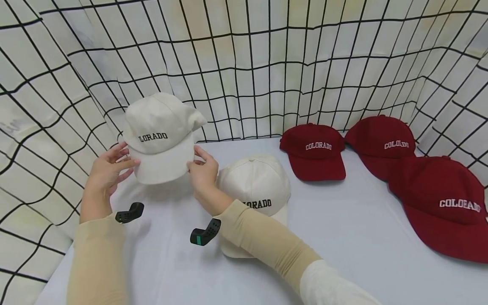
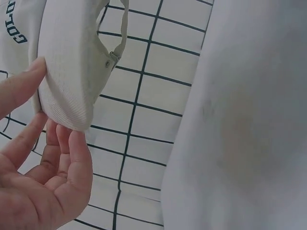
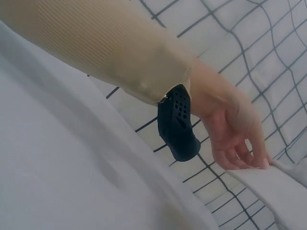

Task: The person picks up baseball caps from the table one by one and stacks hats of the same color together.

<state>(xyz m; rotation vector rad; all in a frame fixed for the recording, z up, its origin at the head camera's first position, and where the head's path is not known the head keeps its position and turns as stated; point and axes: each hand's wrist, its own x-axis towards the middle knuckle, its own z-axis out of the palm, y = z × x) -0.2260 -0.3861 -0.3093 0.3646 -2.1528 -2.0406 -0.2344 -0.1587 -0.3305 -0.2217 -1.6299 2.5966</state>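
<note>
Cream cotton cap [image 1: 160, 135] with black "COLORADO" lettering is held up off the table at far left, brim facing the camera, in front of the grid-pattern backdrop [image 1: 267, 63]. Left hand [image 1: 108, 169] is on the brim's left edge, thumb on top and fingers underneath, pinching it; the left wrist view shows the thumb [image 2: 19, 84] and fingers [image 2: 72, 158] either side of the brim edge. Right hand [image 1: 202, 169] pinches the brim's right edge, so the hands are apart, one per side of the brim. Just right of that hand, a second cream cap [image 1: 257, 186] lies on the pale table [image 1: 343, 237], partly hidden by the right forearm. Further right, three dark red caps with white lettering: one mid-far [image 1: 314, 150], one far right [image 1: 381, 137], one nearest at the right edge [image 1: 442, 203].
</note>
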